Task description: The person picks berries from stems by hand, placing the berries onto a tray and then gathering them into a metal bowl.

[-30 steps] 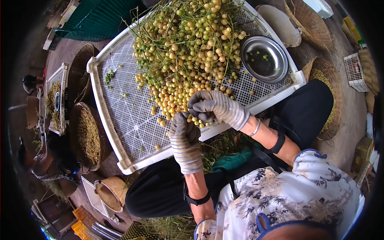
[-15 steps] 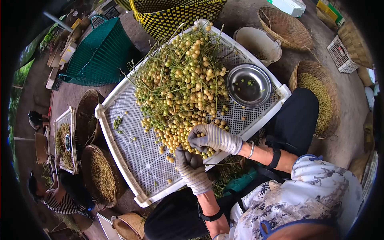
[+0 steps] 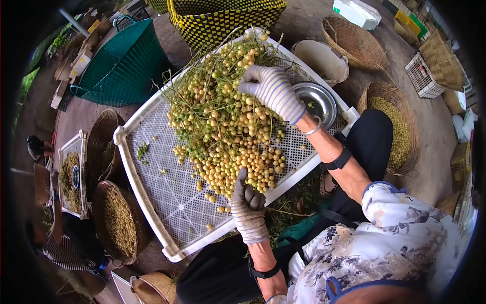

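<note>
Head view: the right hand [image 3: 268, 92] bends over the stemmed fruit bunches [image 3: 217, 101], thumb and fingers curled, though whether they grip a stem cannot be told; the left hand [image 3: 247, 203] points its index finger at the loose yellow fruit [image 3: 248, 169], other fingers bent, their hold unclear. Bunches lie leftward of the right fingertips, the nearer hand, the long spread running from the far corner of a perforated white tray [image 3: 164, 195] toward its near edge. A steel bowl [image 3: 325, 104], partly hidden by the right hand, rests on the tray; around stand a green basket [image 3: 124, 63], a yellow-and-black woven basket [image 3: 223, 23] and, farther left, a co-worker in stripes [image 3: 67, 255]
</note>
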The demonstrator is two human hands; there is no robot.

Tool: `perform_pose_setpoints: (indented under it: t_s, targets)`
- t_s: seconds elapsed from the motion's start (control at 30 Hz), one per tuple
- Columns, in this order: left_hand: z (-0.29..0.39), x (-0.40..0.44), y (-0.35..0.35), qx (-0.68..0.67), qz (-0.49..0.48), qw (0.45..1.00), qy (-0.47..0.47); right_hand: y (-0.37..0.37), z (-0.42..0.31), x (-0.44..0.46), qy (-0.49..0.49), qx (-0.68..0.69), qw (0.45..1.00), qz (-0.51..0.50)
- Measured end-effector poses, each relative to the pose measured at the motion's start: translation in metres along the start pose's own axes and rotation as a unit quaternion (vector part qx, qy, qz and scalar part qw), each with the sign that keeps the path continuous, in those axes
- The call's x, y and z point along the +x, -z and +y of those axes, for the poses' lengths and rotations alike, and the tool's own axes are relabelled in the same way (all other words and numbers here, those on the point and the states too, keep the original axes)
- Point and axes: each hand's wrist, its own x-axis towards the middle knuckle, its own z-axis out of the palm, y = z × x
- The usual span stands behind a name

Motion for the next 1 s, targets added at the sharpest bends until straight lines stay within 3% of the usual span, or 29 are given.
perform_pose_setpoints:
  t_s: [0.07,0.17,0.23,0.3,0.37,0.43,0.57,0.63,0.7,0.8,0.9,0.93,1.0]
  targets:
    - [-0.005,0.003,0.010,-0.007,-0.064,0.998,0.017,0.013,-0.019,-0.012,0.013,0.103,0.993,0.052]
    - [-0.001,-0.013,-0.026,0.092,0.004,0.996,-0.002,0.026,-0.049,-0.037,0.016,0.304,0.946,0.115]
    - [0.002,-0.017,-0.033,0.138,-0.063,0.988,-0.024,0.030,-0.061,-0.055,0.070,0.340,0.929,0.126]
    - [-0.001,-0.015,-0.045,0.171,-0.110,0.978,-0.053,0.029,-0.060,-0.074,0.181,0.202,0.946,0.179]
    - [-0.002,-0.012,-0.056,0.144,-0.143,0.977,-0.071,0.029,-0.067,-0.105,0.147,0.197,0.958,0.146]
    - [-0.011,-0.008,-0.054,0.103,-0.083,0.986,-0.105,0.034,-0.070,-0.132,0.099,0.102,0.990,-0.005]
    - [-0.004,-0.008,-0.050,-0.004,-0.074,0.995,-0.069,0.012,-0.045,-0.176,0.187,0.131,0.969,-0.092]
    - [-0.004,-0.005,-0.041,0.008,-0.019,0.997,-0.071,0.006,-0.038,-0.187,0.246,0.096,0.955,-0.138]
    - [-0.004,-0.007,-0.037,-0.011,-0.010,0.996,-0.083,0.008,-0.041,-0.191,0.222,0.074,0.954,-0.186]
    - [0.006,-0.009,-0.037,0.112,0.073,0.982,-0.130,0.004,-0.038,-0.177,0.191,0.137,0.944,-0.230]
    - [0.013,-0.011,-0.031,0.260,0.104,0.945,-0.168,0.012,-0.042,-0.163,0.015,0.202,0.947,-0.249]
    - [0.012,-0.010,-0.030,0.255,0.099,0.949,-0.158,0.005,-0.035,-0.160,0.014,0.233,0.943,-0.235]
    - [0.010,-0.008,-0.025,0.245,0.090,0.955,-0.138,-0.009,-0.030,-0.160,-0.110,0.395,0.884,-0.225]
